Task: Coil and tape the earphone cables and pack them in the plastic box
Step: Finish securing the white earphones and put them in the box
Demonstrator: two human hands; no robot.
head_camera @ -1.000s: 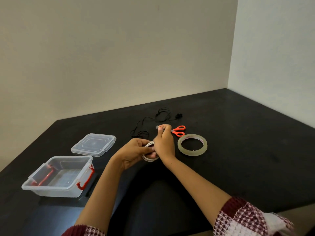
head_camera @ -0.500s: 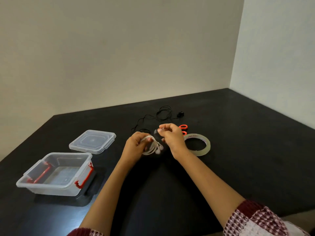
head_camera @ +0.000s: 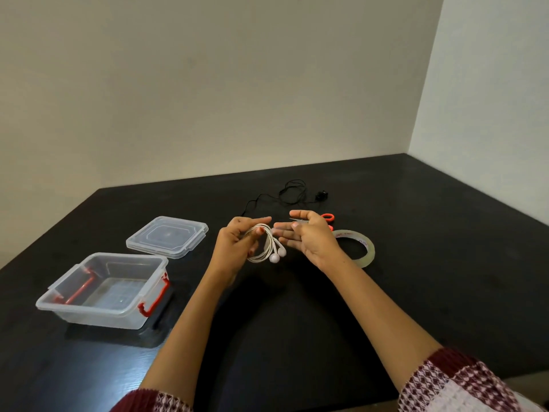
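My left hand [head_camera: 234,245] holds a coil of white earphone cable [head_camera: 269,248] above the table, its two earbuds hanging at the lower right of the loop. My right hand [head_camera: 309,237] hovers just right of the coil, fingers straight and spread, holding nothing. A roll of clear tape [head_camera: 361,248] lies flat on the table behind my right wrist. Orange-handled scissors [head_camera: 326,218] lie partly hidden behind my right hand. A loose black earphone cable [head_camera: 289,193] lies further back. The clear plastic box [head_camera: 104,289] with red latches stands open at the left.
The box's clear lid [head_camera: 167,236] lies flat beside the box, further back. The black table [head_camera: 430,278] ends at walls behind and to the right. My patterned sleeves show at the bottom edge.
My right hand has let go of the white coil and opened, moving slightly right. The coil now hangs from my left hand alone, earbuds dangling. Both hands have lifted a little.
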